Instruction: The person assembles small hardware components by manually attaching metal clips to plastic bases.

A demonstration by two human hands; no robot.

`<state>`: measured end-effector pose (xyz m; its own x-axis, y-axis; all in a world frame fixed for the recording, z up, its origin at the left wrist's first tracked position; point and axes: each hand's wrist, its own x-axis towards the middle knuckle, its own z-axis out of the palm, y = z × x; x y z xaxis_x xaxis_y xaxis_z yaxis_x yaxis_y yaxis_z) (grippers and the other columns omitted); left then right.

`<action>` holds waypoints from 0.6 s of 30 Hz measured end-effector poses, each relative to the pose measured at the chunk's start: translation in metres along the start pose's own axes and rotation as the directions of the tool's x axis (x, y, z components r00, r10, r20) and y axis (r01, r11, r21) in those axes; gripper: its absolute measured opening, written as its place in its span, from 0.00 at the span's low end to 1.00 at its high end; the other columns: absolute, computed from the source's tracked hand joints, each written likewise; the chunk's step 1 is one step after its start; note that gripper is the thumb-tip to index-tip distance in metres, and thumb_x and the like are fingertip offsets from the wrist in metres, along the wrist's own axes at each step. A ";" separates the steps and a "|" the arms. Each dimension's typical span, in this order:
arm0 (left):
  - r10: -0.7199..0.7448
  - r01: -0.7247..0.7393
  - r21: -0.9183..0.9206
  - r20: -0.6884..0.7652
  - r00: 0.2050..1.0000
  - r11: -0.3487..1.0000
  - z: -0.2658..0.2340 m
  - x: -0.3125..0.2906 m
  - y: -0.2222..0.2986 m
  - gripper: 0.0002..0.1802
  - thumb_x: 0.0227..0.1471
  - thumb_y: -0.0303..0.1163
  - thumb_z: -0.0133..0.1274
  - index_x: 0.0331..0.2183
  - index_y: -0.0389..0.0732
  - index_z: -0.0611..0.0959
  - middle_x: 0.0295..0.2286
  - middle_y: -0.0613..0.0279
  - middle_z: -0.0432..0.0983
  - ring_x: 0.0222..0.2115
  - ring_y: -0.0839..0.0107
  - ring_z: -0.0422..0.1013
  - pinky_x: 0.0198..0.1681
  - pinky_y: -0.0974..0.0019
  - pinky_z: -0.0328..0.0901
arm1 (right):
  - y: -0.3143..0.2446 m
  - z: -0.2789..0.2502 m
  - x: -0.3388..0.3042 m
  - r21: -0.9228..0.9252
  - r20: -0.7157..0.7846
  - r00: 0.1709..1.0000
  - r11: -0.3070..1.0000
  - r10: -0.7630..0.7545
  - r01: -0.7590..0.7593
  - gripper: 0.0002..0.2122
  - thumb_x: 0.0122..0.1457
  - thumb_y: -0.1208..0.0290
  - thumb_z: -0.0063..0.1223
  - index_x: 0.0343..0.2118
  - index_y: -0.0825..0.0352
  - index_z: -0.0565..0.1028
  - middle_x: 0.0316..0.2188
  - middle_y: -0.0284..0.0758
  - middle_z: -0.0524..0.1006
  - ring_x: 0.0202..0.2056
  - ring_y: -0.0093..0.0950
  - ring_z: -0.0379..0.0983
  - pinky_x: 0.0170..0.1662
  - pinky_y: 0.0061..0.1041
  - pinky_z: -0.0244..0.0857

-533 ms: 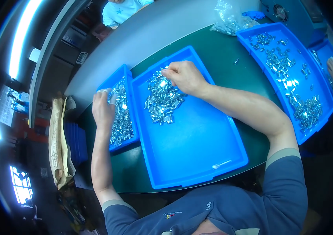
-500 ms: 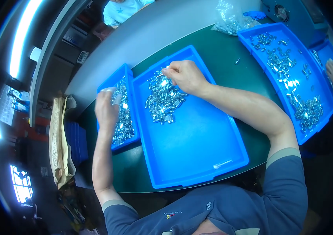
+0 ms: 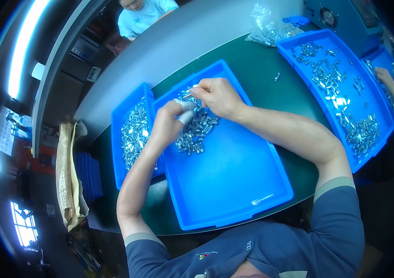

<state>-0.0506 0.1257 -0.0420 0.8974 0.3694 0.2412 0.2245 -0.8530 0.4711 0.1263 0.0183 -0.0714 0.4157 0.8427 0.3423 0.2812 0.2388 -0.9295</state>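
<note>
My right hand (image 3: 220, 98) is over the far end of the large blue tray (image 3: 225, 185). Its thumb and fingers are pinched on a small shiny metal part, mostly hidden by the fingertips. Close to it on the left, my left hand (image 3: 167, 124) reaches over the same tray, thumb and forefinger apart in white finger covers, with nothing visible between them. Below both hands lies a pile of small silvery metal parts (image 3: 196, 132). A narrower blue tray (image 3: 118, 157) full of similar parts (image 3: 134, 134) stands against the left side.
One loose metal part (image 3: 277, 77) lies on the green tabletop (image 3: 262, 65). At right, another blue tray (image 3: 361, 95) holds scattered parts. A clear plastic bag (image 3: 266, 32) stands behind. A small clear tube-like piece (image 3: 262, 199) rests in the large tray. Other people sit across and at right.
My left hand has moved right, from over the narrow tray to the pile beside my right hand. The right hand stays pinched in nearly the same place.
</note>
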 end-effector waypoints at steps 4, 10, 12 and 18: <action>-0.356 0.283 -0.431 -0.097 0.929 0.857 -0.012 0.005 -0.023 0.10 0.57 0.28 0.60 0.42 0.37 0.84 0.35 0.64 0.81 0.36 0.74 0.76 0.42 0.69 0.70 | 0.002 0.002 -0.001 0.005 0.052 0.999 1.000 0.001 -0.002 0.17 0.64 0.61 0.55 0.23 0.69 0.78 0.16 0.31 0.74 0.20 0.19 0.68 0.24 0.26 0.61; -0.441 0.232 -0.774 -0.068 0.895 0.589 -0.005 0.002 -0.042 0.09 0.58 0.30 0.60 0.40 0.39 0.81 0.34 0.64 0.80 0.35 0.75 0.76 0.40 0.70 0.71 | -0.001 0.003 -0.001 -0.058 0.107 0.994 0.998 0.024 -0.018 0.16 0.64 0.61 0.56 0.24 0.69 0.78 0.16 0.30 0.74 0.19 0.18 0.67 0.23 0.25 0.59; -0.436 0.228 -0.794 -0.051 0.899 0.564 -0.004 0.003 -0.042 0.09 0.57 0.30 0.61 0.40 0.39 0.81 0.34 0.63 0.81 0.36 0.73 0.76 0.41 0.69 0.71 | -0.003 0.005 -0.001 -0.052 0.095 0.995 0.999 0.014 -0.009 0.16 0.63 0.61 0.56 0.23 0.69 0.78 0.15 0.33 0.74 0.19 0.22 0.69 0.23 0.28 0.61; -0.391 0.229 -0.824 0.010 0.920 0.519 -0.001 0.003 -0.031 0.10 0.57 0.29 0.61 0.40 0.38 0.80 0.35 0.61 0.81 0.37 0.72 0.77 0.42 0.69 0.72 | -0.002 0.004 -0.001 -0.045 0.080 0.997 0.999 0.004 0.000 0.15 0.64 0.62 0.55 0.26 0.69 0.78 0.15 0.29 0.74 0.18 0.16 0.66 0.21 0.24 0.58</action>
<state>-0.0550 0.1538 -0.0554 0.7421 0.6696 0.0295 0.0091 -0.0540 0.9985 0.1219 0.0193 -0.0705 0.3464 0.8793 0.3269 0.3196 0.2170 -0.9223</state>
